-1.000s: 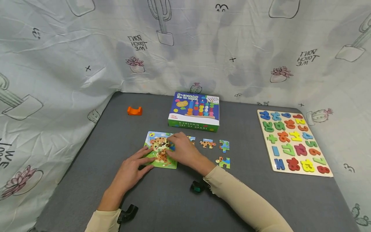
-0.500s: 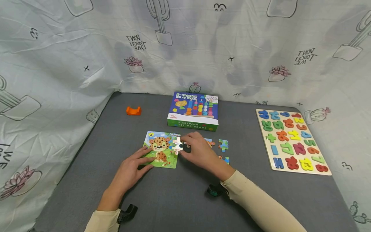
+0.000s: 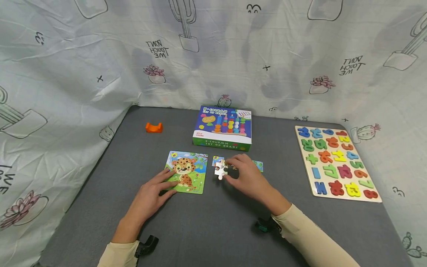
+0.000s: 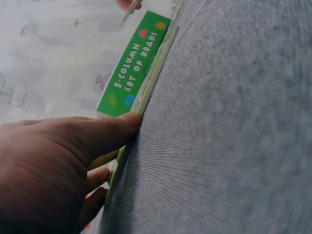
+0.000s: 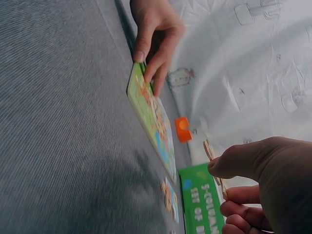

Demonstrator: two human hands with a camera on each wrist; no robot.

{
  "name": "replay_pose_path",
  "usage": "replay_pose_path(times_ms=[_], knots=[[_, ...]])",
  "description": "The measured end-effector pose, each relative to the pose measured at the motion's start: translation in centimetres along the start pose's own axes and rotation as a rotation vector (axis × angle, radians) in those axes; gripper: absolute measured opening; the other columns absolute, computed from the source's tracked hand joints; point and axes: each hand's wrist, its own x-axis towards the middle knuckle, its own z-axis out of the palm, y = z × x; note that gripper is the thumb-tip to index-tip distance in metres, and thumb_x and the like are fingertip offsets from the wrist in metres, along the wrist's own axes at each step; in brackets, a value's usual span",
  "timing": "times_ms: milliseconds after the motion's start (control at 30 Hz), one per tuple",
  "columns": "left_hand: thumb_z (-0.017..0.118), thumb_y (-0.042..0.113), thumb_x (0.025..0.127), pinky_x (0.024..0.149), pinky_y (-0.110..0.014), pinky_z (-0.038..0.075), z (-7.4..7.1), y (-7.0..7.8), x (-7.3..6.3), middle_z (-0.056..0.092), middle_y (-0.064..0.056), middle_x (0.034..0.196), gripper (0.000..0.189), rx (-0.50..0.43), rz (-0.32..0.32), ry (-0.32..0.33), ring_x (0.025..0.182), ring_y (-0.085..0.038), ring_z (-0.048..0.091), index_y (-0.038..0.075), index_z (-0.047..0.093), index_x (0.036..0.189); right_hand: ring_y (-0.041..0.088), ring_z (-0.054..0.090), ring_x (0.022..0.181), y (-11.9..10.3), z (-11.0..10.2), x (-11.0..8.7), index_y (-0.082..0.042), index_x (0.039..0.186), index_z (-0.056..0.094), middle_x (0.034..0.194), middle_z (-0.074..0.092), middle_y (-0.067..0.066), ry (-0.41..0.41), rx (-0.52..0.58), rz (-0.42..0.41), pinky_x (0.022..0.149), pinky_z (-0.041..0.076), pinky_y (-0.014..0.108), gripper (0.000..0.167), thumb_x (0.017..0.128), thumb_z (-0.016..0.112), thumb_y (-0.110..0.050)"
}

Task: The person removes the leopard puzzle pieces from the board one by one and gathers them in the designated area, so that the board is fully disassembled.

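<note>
A small jigsaw board (image 3: 198,181) with a leopard picture lies flat on the grey table. My left hand (image 3: 151,197) rests on its left side, fingers extended over the picture and thumb at the near edge. My right hand (image 3: 250,180) pinches a jigsaw piece (image 3: 219,171) between thumb and fingers, to the right of the board. Its pale underside faces the head camera, and the right wrist view shows the piece (image 5: 209,150) held up off the table. Below it a loose piece (image 3: 217,160) shows in part. Another loose piece (image 3: 259,165) peeks out behind the right hand.
Behind the board stands a bead-set box (image 3: 222,129). An orange plastic part (image 3: 154,128) lies at the back left. On the right is a wooden letter-and-number board (image 3: 328,190) full of coloured shapes. Printed cloth (image 3: 213,55) hangs along the back and sides.
My right hand has moved right, off the jigsaw board, carrying the jigsaw piece with its pale side showing. The leopard picture is uncovered now. My left hand stays in place.
</note>
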Motion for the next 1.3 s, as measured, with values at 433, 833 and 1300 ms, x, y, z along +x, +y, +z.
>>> replay_pose_path(times_ms=[433,833,1300], knots=[[0.091,0.017,0.090,0.107,-0.059,0.053,-0.2,0.2,-0.1,0.063,-0.010,0.153,0.039,0.066,0.041,0.000,0.148,-0.035,0.051,0.010,0.082,0.128,0.027,0.061,0.104,2.1,-1.1,-2.7,-0.003,0.119,0.078,0.113,0.069,0.009,0.033,-0.038,0.055,0.084,0.057,0.048,0.040,0.086,0.095,-0.018],[0.089,0.018,0.093,0.106,-0.059,0.053,-0.3,0.3,-0.2,0.062,-0.008,0.155,0.037,0.032,0.003,-0.015,0.149,-0.033,0.050,0.012,0.082,0.129,0.029,0.060,0.099,3.6,-0.2,-4.4,-0.003,0.111,0.079,0.106,0.070,0.007,0.012,-0.052,0.025,0.086,0.054,0.048,0.033,0.083,0.095,-0.012],[0.090,0.018,0.092,0.106,-0.059,0.053,-0.2,0.2,-0.1,0.062,-0.007,0.155,0.039,0.031,0.004,0.002,0.150,-0.032,0.050,0.012,0.082,0.129,0.031,0.056,0.103,3.9,-0.1,-4.8,-0.004,0.113,0.079,0.111,0.070,0.008,-0.025,-0.083,0.003,0.089,0.053,0.050,0.036,0.082,0.096,-0.013]])
